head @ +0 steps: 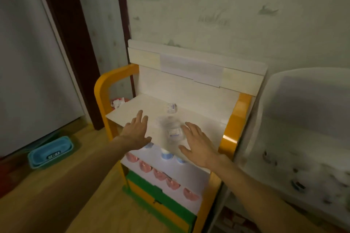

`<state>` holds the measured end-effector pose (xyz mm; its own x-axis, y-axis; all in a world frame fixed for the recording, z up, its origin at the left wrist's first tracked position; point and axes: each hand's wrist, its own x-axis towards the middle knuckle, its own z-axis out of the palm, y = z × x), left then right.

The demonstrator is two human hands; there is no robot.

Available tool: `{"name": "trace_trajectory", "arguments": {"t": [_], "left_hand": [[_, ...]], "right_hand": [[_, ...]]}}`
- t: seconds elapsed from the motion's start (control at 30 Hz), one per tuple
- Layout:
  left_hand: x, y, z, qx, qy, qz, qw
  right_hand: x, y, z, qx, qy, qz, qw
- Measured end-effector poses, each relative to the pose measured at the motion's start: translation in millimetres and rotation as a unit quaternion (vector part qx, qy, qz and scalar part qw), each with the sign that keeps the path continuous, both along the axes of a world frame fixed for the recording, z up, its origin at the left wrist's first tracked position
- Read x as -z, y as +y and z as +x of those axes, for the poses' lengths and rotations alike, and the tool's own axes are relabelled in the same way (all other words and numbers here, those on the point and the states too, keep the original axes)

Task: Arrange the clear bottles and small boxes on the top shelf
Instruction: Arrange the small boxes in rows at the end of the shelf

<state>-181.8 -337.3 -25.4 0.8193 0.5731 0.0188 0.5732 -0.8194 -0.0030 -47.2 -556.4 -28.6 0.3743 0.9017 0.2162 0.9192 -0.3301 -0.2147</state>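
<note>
Top shelf [132,108]: clear bottles [171,128], blurred, clustered mid-board. My left hand [137,132] and right hand [198,144] flank them, fingers spread, gripping nothing, seemingly to corral them.

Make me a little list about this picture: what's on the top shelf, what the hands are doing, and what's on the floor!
top shelf: white board of an orange-sided rack, holding a blurry clear plastic bottle and a small clear item behind it
left hand: open, fingers straight, left of the bottle, holding nothing
right hand: open, right of the bottle; touching it or not cannot be told
lower shelf: pink lids and blue caps
floor: blue plastic basket on wood, left of the rack
</note>
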Motion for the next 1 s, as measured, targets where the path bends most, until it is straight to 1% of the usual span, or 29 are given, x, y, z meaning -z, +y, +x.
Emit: {"name": "trace_trajectory", "arguments": {"t": [0.1, 0.27, 0.47, 0.57, 0.7, 0.77, 0.87, 1.0], "left_hand": [[15, 21, -3, -0.011, 0.005, -0.025, 1.000], [36, 54, 11, 0.022, 0.040, -0.049, 0.998], [56, 85, 63, 0.055, 0.071, -0.066, 0.994], [63, 105, 94, 0.085, 0.083, -0.061, 0.991], [77, 130, 127, 0.127, 0.075, -0.066, 0.987], [83, 138, 139, 0.138, 0.062, -0.087, 0.985], [89, 143, 148, 0.143, 0.062, -0.115, 0.981], [96, 155, 156, 0.132, 0.055, -0.112, 0.983]], "right_hand": [[17, 27, 4, 0.031, 0.028, -0.059, 0.997], [39, 64, 27, 0.072, 0.073, -0.111, 0.988], [58, 126, 64, 0.119, 0.152, -0.142, 0.971], [71, 157, 76, 0.130, 0.168, -0.175, 0.961], [87, 183, 94, 0.130, 0.215, -0.164, 0.954], [88, 190, 104, 0.131, 0.222, -0.151, 0.954], [87, 196, 116, 0.129, 0.234, -0.137, 0.954], [91, 201, 122, 0.142, 0.241, -0.136, 0.951]]}}
